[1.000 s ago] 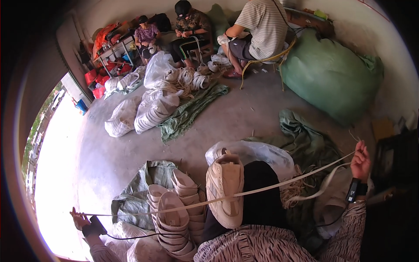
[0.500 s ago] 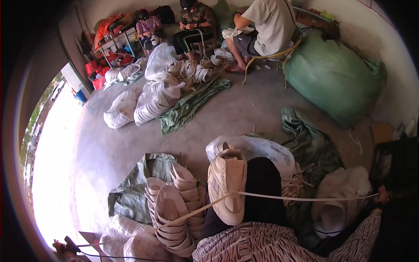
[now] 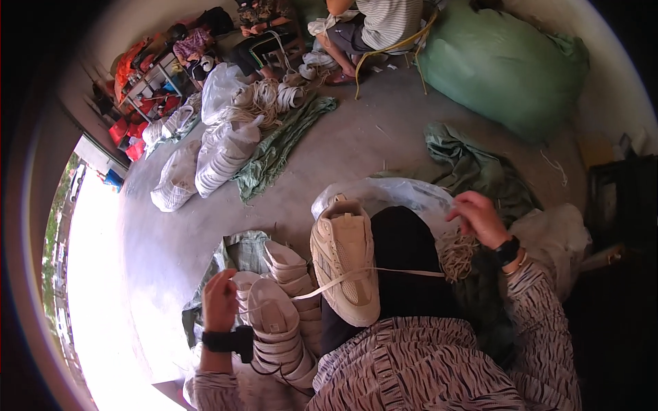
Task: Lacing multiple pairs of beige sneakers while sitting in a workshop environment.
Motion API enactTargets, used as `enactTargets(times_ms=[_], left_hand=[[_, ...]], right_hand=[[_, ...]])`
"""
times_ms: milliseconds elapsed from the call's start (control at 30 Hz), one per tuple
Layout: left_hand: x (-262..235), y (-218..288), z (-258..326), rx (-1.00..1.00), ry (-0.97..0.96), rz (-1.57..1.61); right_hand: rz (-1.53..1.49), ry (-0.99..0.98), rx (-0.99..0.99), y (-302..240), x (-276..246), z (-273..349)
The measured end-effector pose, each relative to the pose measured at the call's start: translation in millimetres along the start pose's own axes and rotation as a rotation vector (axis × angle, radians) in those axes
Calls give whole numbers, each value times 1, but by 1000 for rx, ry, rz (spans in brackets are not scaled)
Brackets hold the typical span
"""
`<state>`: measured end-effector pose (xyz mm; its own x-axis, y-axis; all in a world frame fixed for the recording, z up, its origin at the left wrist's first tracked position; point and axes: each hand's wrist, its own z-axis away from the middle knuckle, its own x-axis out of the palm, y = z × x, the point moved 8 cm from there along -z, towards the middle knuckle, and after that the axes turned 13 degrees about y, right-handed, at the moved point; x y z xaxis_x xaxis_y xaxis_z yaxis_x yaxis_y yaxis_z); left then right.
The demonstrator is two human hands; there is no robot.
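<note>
A beige sneaker (image 3: pixel 344 264) rests on my dark-clad lap, its toe toward me and its opening away. A pale flat shoelace (image 3: pixel 329 284) crosses the sneaker's front, with one end leading to each side. Left of the shoe, my left hand (image 3: pixel 221 301) is raised with its fingers closed, and the lace runs up to it. My right hand (image 3: pixel 481 218) hovers at the right, above a bundle of laces (image 3: pixel 458 255); its fingers are loosely curved and apart, and I see no lace in them. Beside my left hand stand stacks of beige shoe uppers (image 3: pixel 277 322).
A clear plastic bag (image 3: pixel 391 192) lies beyond the sneaker, and green woven cloth (image 3: pixel 473 161) to its right. Farther off are bagged shoe stacks (image 3: pixel 223 157), a large green sack (image 3: pixel 504 72) and a yellow-framed chair (image 3: pixel 391 51). Several people sit working at the back.
Both hands have come inward from far out at the sides, where they held the lace stretched taut. The lace now hangs slack across the sneaker. The view has shifted slightly.
</note>
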<state>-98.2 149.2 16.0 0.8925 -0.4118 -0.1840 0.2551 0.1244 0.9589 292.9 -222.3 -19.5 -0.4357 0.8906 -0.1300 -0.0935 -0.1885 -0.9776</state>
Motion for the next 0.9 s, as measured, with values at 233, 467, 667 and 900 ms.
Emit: enactTargets(times_ms=[233,467,667,900], left_hand=[[214,25,67,266,-445,-290],[247,30,85,765,-515,-1042],[254,31,85,788,-653,-1119],[255,25,94,803,-650,-1170]], right_hand=[[300,-192,-541,-19,139,90],[374,-128,-514,-6,146,107],[463,-89,-574,-9,150,105],[166,-357,136,10,157,105]])
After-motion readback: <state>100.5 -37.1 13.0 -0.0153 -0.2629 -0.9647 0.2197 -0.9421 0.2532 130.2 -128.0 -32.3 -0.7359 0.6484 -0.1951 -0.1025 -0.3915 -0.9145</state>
